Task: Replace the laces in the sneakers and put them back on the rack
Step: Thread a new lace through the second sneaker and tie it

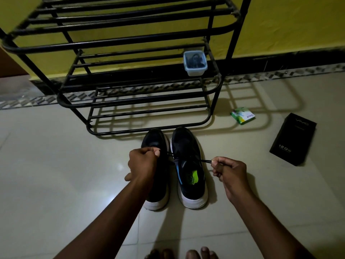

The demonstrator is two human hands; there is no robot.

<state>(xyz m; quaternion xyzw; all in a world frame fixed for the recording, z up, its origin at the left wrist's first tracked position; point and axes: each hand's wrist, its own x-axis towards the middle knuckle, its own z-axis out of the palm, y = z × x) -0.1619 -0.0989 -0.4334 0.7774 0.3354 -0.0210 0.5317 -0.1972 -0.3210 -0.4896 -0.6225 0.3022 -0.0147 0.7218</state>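
At frame centre, below the rack (pixel 149 128), the left hand (pixel 144 161) and right hand (pixel 230 171) each pinch an end of the black lace (pixel 204 161), drawn taut across the frame-right sneaker (pixel 188 184). This looks like mid-lacing; the next move probably calls for threading both ends evenly.

**What lies around the rack (pixel 220 85)**

Your left sneaker (pixel 158 193) and right sneaker (pixel 188 146) stand side by side on the floor (pixel 56 165), toes just before the rack's bottom front rail. A container (pixel 195 63) sits at the right end of the second shelf up. Right of the rack lies a small box (pixel 242 115); farther right, nearer you, a phone box (pixel 293 139).
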